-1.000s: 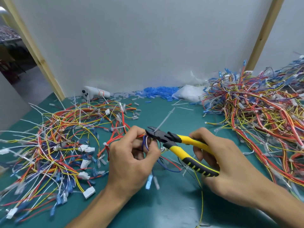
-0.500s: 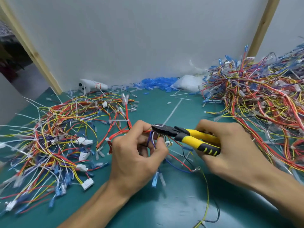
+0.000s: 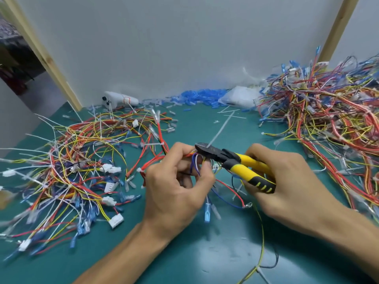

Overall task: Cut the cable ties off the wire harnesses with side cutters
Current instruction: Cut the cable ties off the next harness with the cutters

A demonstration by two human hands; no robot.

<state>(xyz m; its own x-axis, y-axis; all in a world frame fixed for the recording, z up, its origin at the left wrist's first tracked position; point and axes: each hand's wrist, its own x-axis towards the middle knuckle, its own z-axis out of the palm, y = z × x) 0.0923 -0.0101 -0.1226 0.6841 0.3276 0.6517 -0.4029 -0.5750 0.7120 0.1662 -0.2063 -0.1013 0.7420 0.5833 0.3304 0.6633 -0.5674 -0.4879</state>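
Handles on the side cutters (image 3: 231, 160) sit a bit closer together than a second ago, and the nose is still parked at the same spot on the bundle. Our right hand (image 3: 287, 185) has its grip wrapped round the yellow handles. Our left hand (image 3: 174, 193) has its grip pinching the wire harness (image 3: 196, 160) just above the teal counter (image 3: 194, 253), thumb right by the blades. A white cable tie (image 3: 217, 134) tail pokes up from the cutter tip. There's a loose wire pile (image 3: 71, 160) on our left and a bigger heap (image 3: 328, 119) on our right.
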